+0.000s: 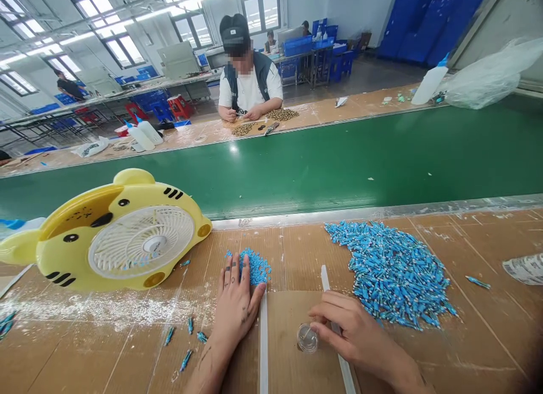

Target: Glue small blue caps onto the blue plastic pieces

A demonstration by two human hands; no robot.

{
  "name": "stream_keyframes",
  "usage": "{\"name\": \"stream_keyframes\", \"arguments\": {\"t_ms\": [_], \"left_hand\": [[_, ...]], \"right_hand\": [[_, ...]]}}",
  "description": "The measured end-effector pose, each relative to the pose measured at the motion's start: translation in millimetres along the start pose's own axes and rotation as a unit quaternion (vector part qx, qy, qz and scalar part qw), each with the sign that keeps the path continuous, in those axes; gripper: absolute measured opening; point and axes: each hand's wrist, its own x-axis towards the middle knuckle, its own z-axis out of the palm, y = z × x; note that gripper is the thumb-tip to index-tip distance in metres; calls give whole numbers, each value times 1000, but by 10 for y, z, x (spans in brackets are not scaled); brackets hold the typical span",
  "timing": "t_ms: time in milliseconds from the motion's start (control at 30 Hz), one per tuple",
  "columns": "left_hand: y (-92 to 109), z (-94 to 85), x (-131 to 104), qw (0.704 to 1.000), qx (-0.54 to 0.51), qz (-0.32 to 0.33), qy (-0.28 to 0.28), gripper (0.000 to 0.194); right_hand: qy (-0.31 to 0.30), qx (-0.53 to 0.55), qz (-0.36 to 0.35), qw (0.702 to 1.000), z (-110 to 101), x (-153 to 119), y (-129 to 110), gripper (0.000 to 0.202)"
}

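Note:
My left hand (236,298) lies palm down with its fingers stretched out, the fingertips on a small heap of tiny blue ring-like pieces (254,267). To its right, my right hand (352,332) has its thumb and fingers curled together in a pinch; what is between them, if anything, is too small to make out. Just beside those fingertips sits a small round clear dish (307,338) on a cardboard sheet (292,309) edged with white strips. Beyond my right hand spreads a large pile of small blue figure-like pieces (394,275).
A yellow animal-faced fan (123,236) stands at the left. Several loose blue pieces (185,360) lie near my left forearm. A green conveyor belt (297,168) crosses ahead; beyond it a person (250,77) works at small gold-coloured piles (282,115). White bottles (429,84) stand across there.

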Motion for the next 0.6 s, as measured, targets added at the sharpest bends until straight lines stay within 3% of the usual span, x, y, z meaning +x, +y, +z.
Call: {"name": "stream_keyframes", "arguments": {"t_ms": [167,333,467,600], "left_hand": [[-21,85,274,999,38,12,-4,68],[-54,90,350,999,35,37,-16,66],[-78,72,255,996,19,85,-36,69],[-95,55,18,995,32,87,-37,75]], "right_hand": [[-6,4,6,1000,-1,-4,6,19],[-22,15,8,1000,24,-13,3,19],[-22,25,4,999,38,-9,12,21],[-25,24,9,999,40,-12,12,22]]}}
